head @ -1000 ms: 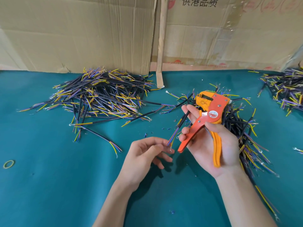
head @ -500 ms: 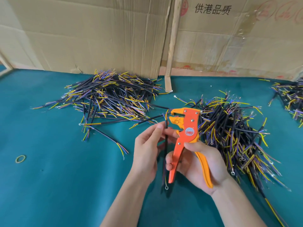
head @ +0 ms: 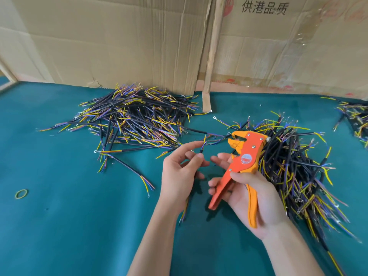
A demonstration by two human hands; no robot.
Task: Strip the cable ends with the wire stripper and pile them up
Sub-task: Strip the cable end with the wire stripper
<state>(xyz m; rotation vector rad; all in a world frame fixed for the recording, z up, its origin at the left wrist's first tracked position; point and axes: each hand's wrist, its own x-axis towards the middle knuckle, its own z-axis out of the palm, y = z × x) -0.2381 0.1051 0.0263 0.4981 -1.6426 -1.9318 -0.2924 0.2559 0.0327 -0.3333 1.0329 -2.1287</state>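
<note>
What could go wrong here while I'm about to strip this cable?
The left hand pinches the cable only near its tip, apart from the wire stripper, so it may slip or feed crookedly. Fingers of the right hand curl between the handles and could get pinched. The piles sit close together, so cables may get mixed.

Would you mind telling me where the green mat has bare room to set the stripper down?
Bare mat lies near-left, between the rubber band and the left hand. The near strip between the forearms is free too. It is crowded at the left pile and the right pile.
</note>
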